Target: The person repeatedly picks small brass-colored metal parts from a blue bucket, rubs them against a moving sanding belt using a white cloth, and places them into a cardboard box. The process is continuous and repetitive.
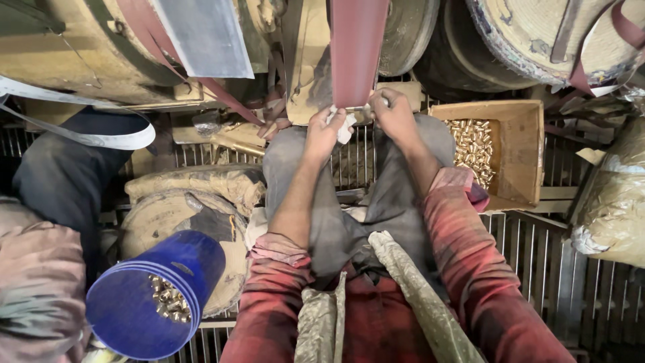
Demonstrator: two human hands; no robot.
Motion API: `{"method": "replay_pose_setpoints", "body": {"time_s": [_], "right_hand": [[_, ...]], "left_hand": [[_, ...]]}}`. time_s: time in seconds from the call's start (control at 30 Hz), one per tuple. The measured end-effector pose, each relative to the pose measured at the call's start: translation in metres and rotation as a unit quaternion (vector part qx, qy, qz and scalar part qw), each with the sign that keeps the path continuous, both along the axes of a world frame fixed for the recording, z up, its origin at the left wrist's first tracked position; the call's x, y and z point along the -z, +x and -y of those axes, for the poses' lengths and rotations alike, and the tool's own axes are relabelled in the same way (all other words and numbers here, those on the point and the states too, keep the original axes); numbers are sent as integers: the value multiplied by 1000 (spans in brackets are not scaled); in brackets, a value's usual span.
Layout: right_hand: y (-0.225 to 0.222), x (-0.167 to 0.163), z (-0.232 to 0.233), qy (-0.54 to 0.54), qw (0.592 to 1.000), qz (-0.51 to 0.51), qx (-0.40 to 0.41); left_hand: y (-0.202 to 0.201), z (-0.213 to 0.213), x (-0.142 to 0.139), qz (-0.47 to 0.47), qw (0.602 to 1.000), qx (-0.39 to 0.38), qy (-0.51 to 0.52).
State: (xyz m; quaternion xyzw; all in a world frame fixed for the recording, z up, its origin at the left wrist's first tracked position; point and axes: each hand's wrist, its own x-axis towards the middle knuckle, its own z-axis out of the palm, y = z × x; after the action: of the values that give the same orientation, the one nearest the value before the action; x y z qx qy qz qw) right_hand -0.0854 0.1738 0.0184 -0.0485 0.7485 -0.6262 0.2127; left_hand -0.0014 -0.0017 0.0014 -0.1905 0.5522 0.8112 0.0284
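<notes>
Under the red-brown sanding belt (355, 50), both hands pinch a small metal piece (363, 107), mostly hidden: left hand (327, 131) closed with a white rag (345, 128), right hand (393, 115) closed on its other end. Right, a cardboard box (521, 151) of brass parts; left, a blue bucket (151, 296). Drums crowd above.

support: metal grate floor (537, 269) | on it: blue bucket (144, 302), cardboard box (517, 148)

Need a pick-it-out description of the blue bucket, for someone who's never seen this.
Start at the person's red plaid left sleeve at the bottom of the view and look to its left. There sits the blue bucket, tilted against a dusty sack-wrapped bundle, with small brass pieces inside. It is the only bright blue thing among brown, dusty surroundings.
</notes>
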Motion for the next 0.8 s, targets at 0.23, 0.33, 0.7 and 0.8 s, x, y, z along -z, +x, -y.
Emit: {"method": "replay_pose_setpoints", "body": {"time_s": [0.23, 0.33, 0.7, 0.8], "right_hand": [[1, -4, -1, -75, 987, 138, 34], [1, -11, 1, -72, 981, 177, 40], [97, -70, -26, 28, 989, -133, -62], [118, -79, -30, 48, 984, -159, -70]], "left_hand": [[5, -4, -6, -20, 1000, 5, 18], [6, -1, -9, -20, 1000, 16, -1], [65, 2, -48, -76, 995, 56, 22], [81, -4, -56, -106, 992, 68, -20]]}}
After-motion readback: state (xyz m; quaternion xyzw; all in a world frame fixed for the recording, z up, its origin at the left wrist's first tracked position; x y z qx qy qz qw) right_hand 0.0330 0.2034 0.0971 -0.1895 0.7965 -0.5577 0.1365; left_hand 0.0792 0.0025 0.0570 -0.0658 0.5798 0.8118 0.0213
